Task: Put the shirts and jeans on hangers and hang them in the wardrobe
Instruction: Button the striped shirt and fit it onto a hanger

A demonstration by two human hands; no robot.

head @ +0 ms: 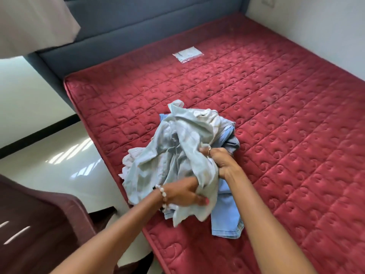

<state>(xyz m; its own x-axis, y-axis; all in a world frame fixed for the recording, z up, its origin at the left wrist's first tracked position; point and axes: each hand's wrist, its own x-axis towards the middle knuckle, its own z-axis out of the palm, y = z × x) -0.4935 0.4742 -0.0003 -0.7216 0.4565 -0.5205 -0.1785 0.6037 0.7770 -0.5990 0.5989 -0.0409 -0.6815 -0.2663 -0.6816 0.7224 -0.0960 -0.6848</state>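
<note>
A crumpled pale green shirt (177,147) lies on top of a small pile of clothes near the left edge of the red mattress (276,115). Under it show light blue jeans (227,214) and a bit of white cloth (130,157). My left hand (183,194), with a bead bracelet on the wrist, grips the shirt's lower fold. My right hand (221,161), with a ring on the thumb, holds the shirt's right side. No hanger or wardrobe is in view.
A small clear plastic packet (187,54) lies far back on the mattress. A grey-blue headboard (118,36) runs along the far side, a white wall (316,36) on the right. Glossy white floor (59,165) lies left, with a dark maroon fabric piece (39,224) at lower left.
</note>
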